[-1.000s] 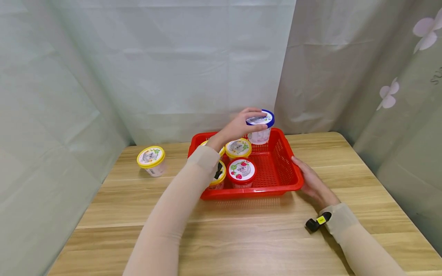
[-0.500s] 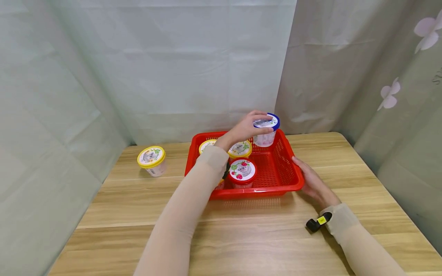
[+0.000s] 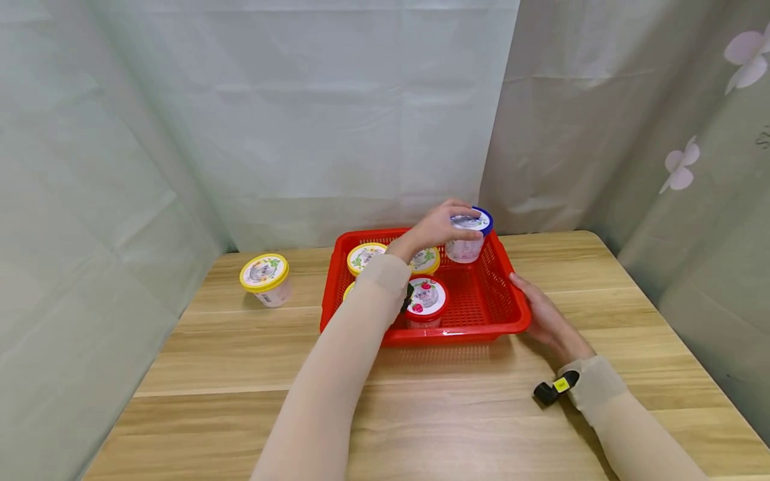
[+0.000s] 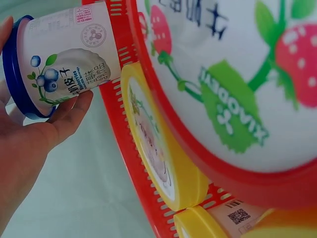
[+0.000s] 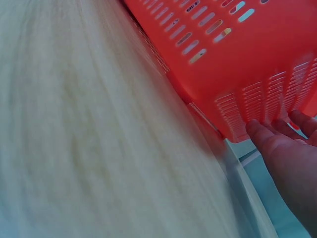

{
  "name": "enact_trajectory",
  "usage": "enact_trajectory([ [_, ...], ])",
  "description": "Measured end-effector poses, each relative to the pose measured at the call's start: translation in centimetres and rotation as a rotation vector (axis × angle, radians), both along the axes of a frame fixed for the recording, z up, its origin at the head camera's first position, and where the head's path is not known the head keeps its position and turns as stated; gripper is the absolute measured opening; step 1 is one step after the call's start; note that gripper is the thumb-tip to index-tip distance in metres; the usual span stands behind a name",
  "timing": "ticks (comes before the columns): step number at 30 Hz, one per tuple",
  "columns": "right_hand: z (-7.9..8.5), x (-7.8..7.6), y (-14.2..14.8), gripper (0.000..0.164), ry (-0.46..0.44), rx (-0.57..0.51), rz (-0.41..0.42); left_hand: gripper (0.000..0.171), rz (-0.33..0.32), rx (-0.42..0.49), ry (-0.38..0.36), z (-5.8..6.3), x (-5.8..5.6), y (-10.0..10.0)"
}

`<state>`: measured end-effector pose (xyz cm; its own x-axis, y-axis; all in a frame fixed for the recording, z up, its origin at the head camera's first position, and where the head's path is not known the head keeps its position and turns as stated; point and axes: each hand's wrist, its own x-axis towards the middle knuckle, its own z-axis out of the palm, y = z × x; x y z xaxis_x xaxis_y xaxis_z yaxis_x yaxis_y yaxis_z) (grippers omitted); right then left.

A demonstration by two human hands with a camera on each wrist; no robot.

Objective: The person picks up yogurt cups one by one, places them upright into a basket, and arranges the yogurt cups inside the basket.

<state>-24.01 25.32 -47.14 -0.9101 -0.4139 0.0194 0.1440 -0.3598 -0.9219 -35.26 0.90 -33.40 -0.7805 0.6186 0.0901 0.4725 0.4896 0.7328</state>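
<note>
My left hand [image 3: 436,227] grips a blue-lidded cup [image 3: 463,250] near its lid. The white cup [image 4: 67,54] shows blueberries on its label in the left wrist view. It is inside the back right corner of the red basket [image 3: 337,280]; whether its base touches the floor I cannot tell. My right hand [image 3: 543,314] touches the basket's right side from outside, its fingers [image 5: 260,133] resting on the slotted wall with little curl. In the basket stand a red-lidded cup [image 3: 427,297] and several yellow-lidded cups [image 3: 365,256], partly hidden by my left arm.
Another yellow-lidded cup [image 3: 265,277] stands on the wooden table [image 3: 240,374], left of the basket. A pale curtain [image 3: 313,120] hangs behind the table and at both sides. A black strap device [image 3: 556,387] sits on my right wrist.
My left hand has carried the blue-lidded cup rightward and slightly lower into the basket's back right corner. My right hand and the basket have hardly moved.
</note>
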Motion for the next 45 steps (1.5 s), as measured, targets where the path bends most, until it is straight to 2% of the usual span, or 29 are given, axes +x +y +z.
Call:
enact_trajectory([
  [11,0.2,0.1,0.0,0.040,-0.003,0.027,0.003,0.060,0.025,-0.120,-0.043,-0.9,0.4,0.2],
  [25,0.3,0.2,0.0,0.041,-0.006,0.029,-0.001,0.056,-0.053,-0.277,-0.020,-1.5,0.4,0.7],
  [32,0.3,0.2,-0.3,0.042,0.018,0.021,-0.001,0.055,-0.087,-0.313,-0.028,-1.6,0.8,0.7],
  [39,0.4,0.2,-0.3,0.039,0.017,0.005,0.002,0.050,-0.111,-0.324,-0.070,-1.6,1.4,0.7],
  [45,0.3,0.3,-0.4,0.039,0.004,-0.008,0.010,0.044,-0.146,-0.363,-0.086,-1.9,1.4,0.8],
])
